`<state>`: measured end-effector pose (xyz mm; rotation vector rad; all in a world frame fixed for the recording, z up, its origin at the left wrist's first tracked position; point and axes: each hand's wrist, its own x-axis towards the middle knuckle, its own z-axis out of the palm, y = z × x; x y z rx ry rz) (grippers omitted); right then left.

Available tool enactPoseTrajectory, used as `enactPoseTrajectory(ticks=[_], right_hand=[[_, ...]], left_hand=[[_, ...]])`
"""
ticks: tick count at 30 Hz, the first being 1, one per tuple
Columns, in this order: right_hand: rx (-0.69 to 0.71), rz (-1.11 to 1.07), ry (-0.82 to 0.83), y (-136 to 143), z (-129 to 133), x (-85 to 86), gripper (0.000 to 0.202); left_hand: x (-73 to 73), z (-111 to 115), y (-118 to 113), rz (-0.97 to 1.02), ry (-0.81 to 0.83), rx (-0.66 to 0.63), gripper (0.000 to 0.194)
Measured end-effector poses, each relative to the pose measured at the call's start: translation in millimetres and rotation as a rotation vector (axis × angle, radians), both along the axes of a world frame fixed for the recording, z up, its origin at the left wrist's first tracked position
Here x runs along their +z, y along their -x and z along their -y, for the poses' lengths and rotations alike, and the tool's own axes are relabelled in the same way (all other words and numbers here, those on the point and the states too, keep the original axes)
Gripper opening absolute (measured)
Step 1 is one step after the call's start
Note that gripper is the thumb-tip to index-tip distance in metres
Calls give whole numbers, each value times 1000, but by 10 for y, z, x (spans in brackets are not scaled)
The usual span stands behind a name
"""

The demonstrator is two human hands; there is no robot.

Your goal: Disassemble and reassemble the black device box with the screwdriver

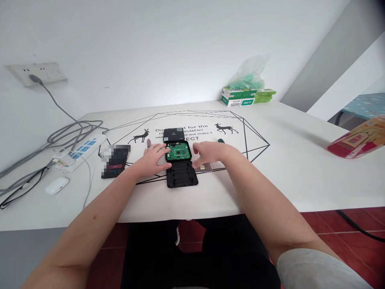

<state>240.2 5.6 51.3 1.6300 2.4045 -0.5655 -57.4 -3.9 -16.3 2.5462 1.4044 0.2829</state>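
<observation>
A green circuit board [178,152] sits in an opened black case in the middle of the table. Behind it lies a black box-shaped part [173,135] with small labels, and in front of it a black ribbed cover [182,175]. My left hand [152,159] rests at the left side of the case, fingers apart, fingertips at the board's edge. My right hand [207,153] is at the case's right side with its fingers curled; whatever is between thumb and index finger, if anything, is too small to tell. Under that hand lies a flat metallic piece [205,167].
On the left are a phone [116,161], a power strip [82,151] with cables, glasses [25,186] and a white earbud case [57,186]. Screwdriver-like handles [148,143] [221,141] lie beyond both hands. Green boxes [239,96] stand at the back, a red package [356,138] at right.
</observation>
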Motion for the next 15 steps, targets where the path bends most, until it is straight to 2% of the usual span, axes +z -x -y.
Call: enactPoseTrajectory(ticks=[2,7,12,15], right_hand=[[11,52,112,-61,-7,38,58],[68,98,186,-24,27,78,31],[23,97,163,-23,64,120,36],[-7,89,162,-51,66,109,48]], left_hand=[[39,26,10,-4,23,-4,82],[78,57,10,-5,79,-44,96],[51,40,14,16,66,-43,96],[47,28,28,16,71,-45,97]])
